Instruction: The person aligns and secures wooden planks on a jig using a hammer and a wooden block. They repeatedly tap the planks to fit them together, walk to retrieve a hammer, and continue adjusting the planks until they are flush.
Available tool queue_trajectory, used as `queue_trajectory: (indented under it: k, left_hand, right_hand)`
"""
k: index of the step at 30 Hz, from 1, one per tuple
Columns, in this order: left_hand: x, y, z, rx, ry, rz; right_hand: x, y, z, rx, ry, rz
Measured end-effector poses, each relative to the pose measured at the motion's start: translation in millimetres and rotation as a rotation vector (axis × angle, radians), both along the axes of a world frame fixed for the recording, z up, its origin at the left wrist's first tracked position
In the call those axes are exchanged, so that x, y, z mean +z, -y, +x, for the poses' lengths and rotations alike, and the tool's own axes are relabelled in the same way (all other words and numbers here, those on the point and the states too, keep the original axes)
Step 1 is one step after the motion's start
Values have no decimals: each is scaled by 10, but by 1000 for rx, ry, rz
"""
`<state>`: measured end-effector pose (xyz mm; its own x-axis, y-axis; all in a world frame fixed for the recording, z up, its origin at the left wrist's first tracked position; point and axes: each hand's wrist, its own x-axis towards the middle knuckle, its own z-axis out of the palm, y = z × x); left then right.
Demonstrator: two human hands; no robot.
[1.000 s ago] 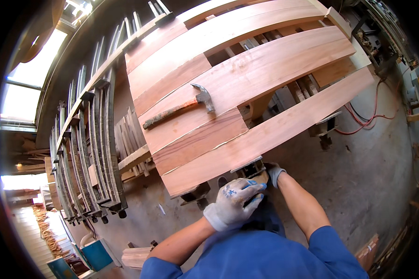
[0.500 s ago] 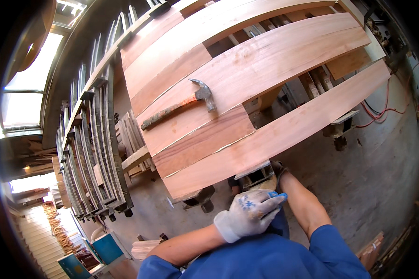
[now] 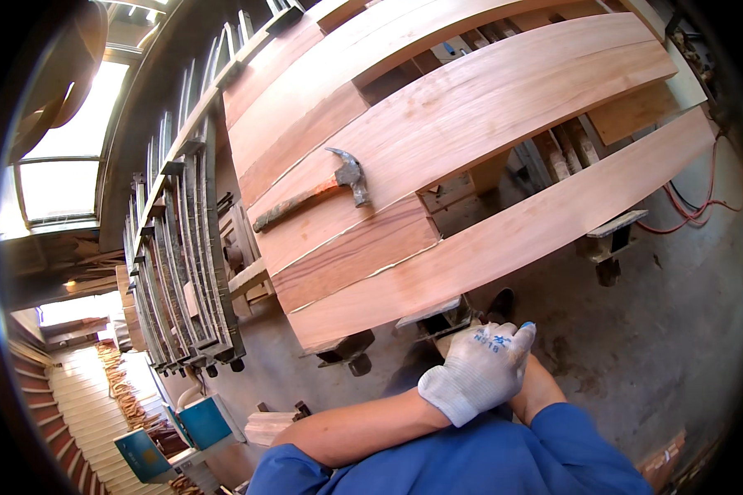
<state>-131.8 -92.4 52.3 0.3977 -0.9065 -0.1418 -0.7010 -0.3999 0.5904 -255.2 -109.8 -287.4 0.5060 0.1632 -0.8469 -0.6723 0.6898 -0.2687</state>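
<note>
My left hand point(image 3: 487, 363), in a pale work glove with blue marks, is closed in front of a metal clamp end point(image 3: 442, 318) at the near edge of the wood panel. What its fingers hold, if anything, is hidden. My right forearm point(image 3: 539, 388) reaches in behind the left glove, which covers the right hand. The panel point(image 3: 462, 124) is made of long boards and shorter pieces, with pale glue lines along several seams and open gaps between boards. Lying on it is a claw hammer point(image 3: 314, 194), its head to the right, apart from both hands.
Further clamp ends stick out under the panel's near edge, one left point(image 3: 344, 348) and one right point(image 3: 612, 235). A rack of long metal bars point(image 3: 186, 256) stands at left. Red hose point(image 3: 693, 216) lies on the floor at right; wood offcuts point(image 3: 270, 426) sit low left.
My left hand has moved right and slightly up, its back now turned more into view. My right hand, partly visible beside the clamp before, is now hidden. The hammer stays on the panel.
</note>
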Motion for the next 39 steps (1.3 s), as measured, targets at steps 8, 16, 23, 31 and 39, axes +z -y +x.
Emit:
queue_trajectory:
  k: [8,16,23,31,39]
  left_hand:
    - [-183,524,-27,-141,-16,303]
    - [-265,240,28,14,-75,-355]
    - [-254,-842,42,49,51,-676]
    - [-1405,-2034,-50,381,-119,116]
    - [-1895,-1567,321,238,-379,451]
  right_hand:
    - [46,108,112,-86,-3,-13]
    - [575,450,-124,-408,-39,-193]
    - [1927,922,-267,-705,-5,-912]
    - [3405,462,566,84,230,-1779]
    - [3246,461,734,716,-62,-1949]
